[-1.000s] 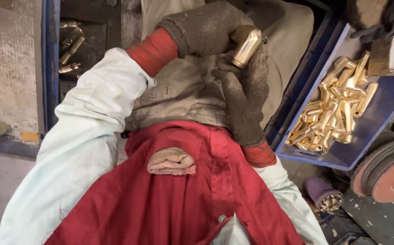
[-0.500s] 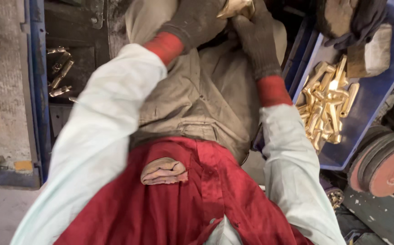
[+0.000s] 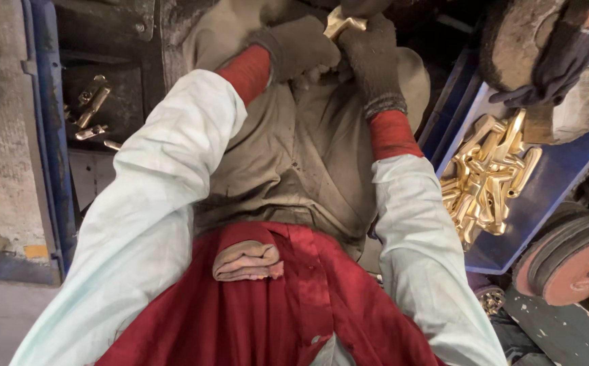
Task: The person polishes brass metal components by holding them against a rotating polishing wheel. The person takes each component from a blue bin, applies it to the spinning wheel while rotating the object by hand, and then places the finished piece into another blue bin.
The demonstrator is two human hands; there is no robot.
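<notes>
Head view: both your gloved hands meet at twelve o'clock, high over your lap. Your left hand [image 3: 298, 49] and right hand [image 3: 374, 57] each have their grip closed on the brass piece [image 3: 342, 22], which pokes up between them near the top edge; its upper end is cut off from view. Keep both grips firm and your wrists braced, since a smooth polished part probably slips easily in worn gloves. At three o'clock the blue bin [image 3: 559, 173] holds a heap of brass parts [image 3: 487, 179], with stacked abrasive wheels [image 3: 572, 257] just below it. At nine o'clock a few more brass fittings [image 3: 91, 112] lie in a dark tray. A folded rag [image 3: 247, 261] rests on your red apron [image 3: 267, 318].
</notes>
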